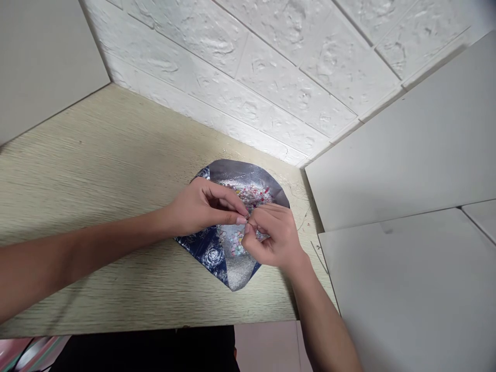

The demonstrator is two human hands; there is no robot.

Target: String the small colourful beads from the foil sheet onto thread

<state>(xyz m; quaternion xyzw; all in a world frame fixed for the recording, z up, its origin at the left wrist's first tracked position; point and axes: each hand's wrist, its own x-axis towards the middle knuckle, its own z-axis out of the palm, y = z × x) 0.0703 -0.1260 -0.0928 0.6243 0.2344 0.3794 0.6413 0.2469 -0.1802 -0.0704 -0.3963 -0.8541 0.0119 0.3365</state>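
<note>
Both of my hands meet over a silver-lined sheet or opened pouch with a dark blue outside and white rose patterns. Many small colourful beads lie on its shiny lining, mostly white, pink and red. The thumb and forefinger of my left hand are pinched together at the tips. My right hand is curled, its thumb pressed to the forefinger, and its fingertips touch or nearly touch those of the left. Whatever is pinched between the two hands is too small to make out.
The pouch rests on a pale wood-grain tabletop near a white brick-patterned wall. White panels stand close on the right, and a grey-white panel is at upper left. Thin wire-like strands lie by the table's right edge.
</note>
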